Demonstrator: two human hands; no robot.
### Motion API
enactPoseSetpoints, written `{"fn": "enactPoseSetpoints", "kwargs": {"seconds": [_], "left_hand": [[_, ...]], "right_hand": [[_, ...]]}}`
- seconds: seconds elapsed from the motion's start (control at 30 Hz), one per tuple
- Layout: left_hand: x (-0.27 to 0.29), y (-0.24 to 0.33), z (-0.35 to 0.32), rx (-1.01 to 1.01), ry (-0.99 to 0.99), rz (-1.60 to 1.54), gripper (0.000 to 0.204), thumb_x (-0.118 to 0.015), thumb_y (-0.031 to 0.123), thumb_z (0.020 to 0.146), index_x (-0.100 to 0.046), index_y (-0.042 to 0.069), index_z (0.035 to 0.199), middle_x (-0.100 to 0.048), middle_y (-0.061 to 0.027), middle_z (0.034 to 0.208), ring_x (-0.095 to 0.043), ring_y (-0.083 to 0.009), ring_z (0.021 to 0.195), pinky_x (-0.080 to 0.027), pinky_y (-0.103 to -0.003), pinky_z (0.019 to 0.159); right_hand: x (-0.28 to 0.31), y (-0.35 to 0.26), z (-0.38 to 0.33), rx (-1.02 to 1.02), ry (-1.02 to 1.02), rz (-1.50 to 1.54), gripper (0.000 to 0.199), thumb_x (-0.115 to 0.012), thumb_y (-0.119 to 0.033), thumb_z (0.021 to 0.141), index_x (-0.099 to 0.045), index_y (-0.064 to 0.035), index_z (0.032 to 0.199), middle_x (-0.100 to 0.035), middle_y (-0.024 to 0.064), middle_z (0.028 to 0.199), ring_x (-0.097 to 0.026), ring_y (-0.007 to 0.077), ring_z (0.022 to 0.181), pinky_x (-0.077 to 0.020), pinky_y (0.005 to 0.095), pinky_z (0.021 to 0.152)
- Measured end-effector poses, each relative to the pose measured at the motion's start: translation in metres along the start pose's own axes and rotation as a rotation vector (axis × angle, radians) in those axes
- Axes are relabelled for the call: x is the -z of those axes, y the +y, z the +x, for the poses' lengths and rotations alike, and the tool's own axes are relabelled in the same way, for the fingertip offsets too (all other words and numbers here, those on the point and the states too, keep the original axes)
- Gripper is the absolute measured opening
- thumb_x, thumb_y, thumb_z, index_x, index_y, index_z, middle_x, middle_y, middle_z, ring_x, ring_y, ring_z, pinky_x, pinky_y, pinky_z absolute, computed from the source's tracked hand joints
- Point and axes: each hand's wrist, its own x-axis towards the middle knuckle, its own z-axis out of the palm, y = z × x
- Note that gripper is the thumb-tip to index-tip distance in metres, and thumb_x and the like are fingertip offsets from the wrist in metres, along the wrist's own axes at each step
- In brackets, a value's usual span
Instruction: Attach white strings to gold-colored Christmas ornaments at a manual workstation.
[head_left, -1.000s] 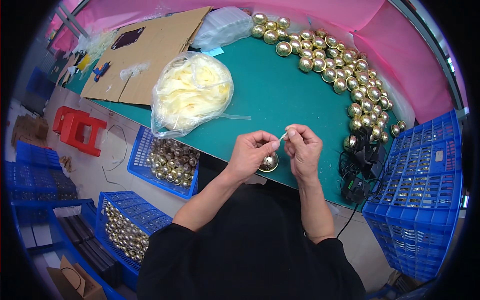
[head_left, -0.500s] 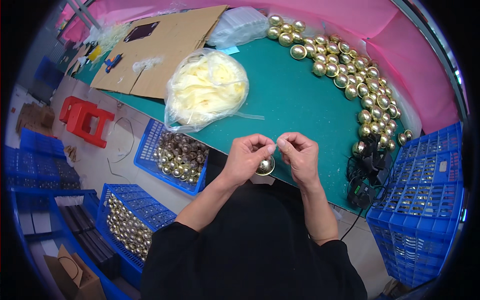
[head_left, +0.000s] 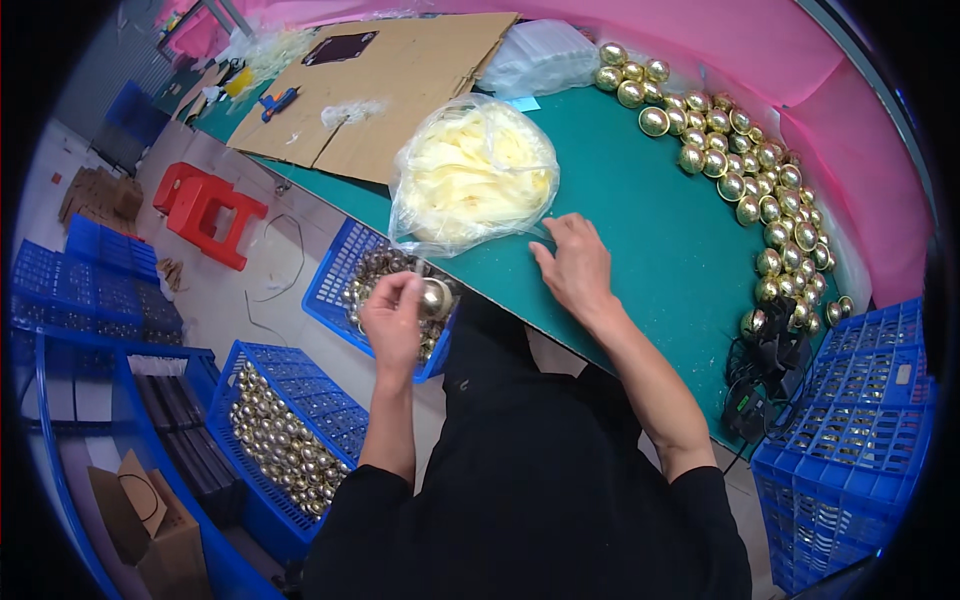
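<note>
My left hand (head_left: pixel 392 318), closed with thumb and fingers pinched together, is raised over a blue crate at the table's near edge. A shiny gold ball with a rim (head_left: pixel 433 298) hangs at its fingertips, and a short pale strip shows just above. My right hand (head_left: pixel 580 262) is over the green tabletop, thumb and fingers apart, with nothing visible in it. Its fingertips are beside a clear plastic bag (head_left: pixel 475 175) full of pale yellow strips. More gold and darker metallic balls lie in the blue crate (head_left: pixel 325 272) below my left hand.
Many gold balls (head_left: pixel 745 165) are heaped along the table's far right edge, with black cabled devices (head_left: pixel 770 360) near them. Cardboard (head_left: pixel 400 75) covers the far left. Stacked blue crates (head_left: pixel 845 440) stand right, a ball-filled crate (head_left: pixel 285 440) lower left, and a red stool (head_left: pixel 210 210) beyond.
My hands, together before me half a second ago, have separated. The left moved left with the gold ball, over the crate; the right moved forward towards the bag and opened. The view shifted.
</note>
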Motion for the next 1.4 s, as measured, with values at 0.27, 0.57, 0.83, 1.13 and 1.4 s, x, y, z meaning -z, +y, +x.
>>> {"fn": "enactPoseSetpoints", "kwargs": {"seconds": [0.27,0.57,0.83,1.13,1.4], "left_hand": [[-0.027,-0.004,-0.029,0.134,-0.208,-0.043,0.02,-0.068,0.01,0.101,-0.076,-0.002,0.115,-0.068,0.0005,0.085,-0.057,-0.0054,0.075,-0.047,-0.021,0.068],[-0.115,-0.001,-0.031,0.499,-0.687,-0.486,0.019,-0.069,0.016,0.103,-0.075,-0.002,0.105,-0.063,-0.0004,0.076,-0.053,-0.007,0.065,-0.043,-0.023,0.061],[-0.133,0.016,-0.029,0.446,-0.676,-0.479,0.011,-0.074,0.013,0.099,-0.073,0.002,0.095,-0.064,0.0001,0.074,-0.054,-0.0065,0.063,-0.043,-0.022,0.059],[-0.145,0.022,-0.05,0.315,-0.788,-0.267,0.012,-0.074,0.012,0.099,-0.074,0.001,0.094,-0.067,0.0034,0.079,-0.053,-0.0018,0.068,-0.04,-0.02,0.06],[-0.145,0.013,-0.054,0.27,-0.829,-0.161,0.01,-0.074,0.009,0.098,-0.075,0.0,0.095,-0.066,0.0039,0.081,-0.053,-0.0019,0.073,-0.042,-0.021,0.061]], "right_hand": [[0.018,-0.002,-0.011,-0.152,-0.229,0.298,0.016,-0.07,-0.014,0.095,-0.074,0.0009,0.092,-0.073,0.0114,0.087,-0.066,0.0229,0.074,-0.052,0.0374,0.068],[0.077,-0.011,-0.066,-0.5,-0.583,0.718,0.028,-0.066,-0.021,0.102,-0.071,0.0008,0.087,-0.068,-0.0008,0.077,-0.055,0.0062,0.072,-0.0445,0.0261,0.064],[0.114,0.004,-0.102,-0.685,-0.791,0.8,0.016,-0.071,-0.015,0.098,-0.073,0.0004,0.101,-0.071,-0.0003,0.088,-0.058,0.0076,0.078,-0.048,0.0247,0.072],[0.108,-0.003,-0.07,-0.515,-0.129,0.692,0.026,-0.077,-0.014,0.096,-0.075,0.0005,0.117,-0.074,0.0089,0.106,-0.065,0.0107,0.086,-0.0523,0.0255,0.074],[0.096,0.0,-0.068,-0.536,-0.122,0.787,0.014,-0.073,-0.012,0.098,-0.073,0.002,0.1,-0.07,0.0007,0.091,-0.06,0.0072,0.083,-0.0493,0.024,0.071]]}}
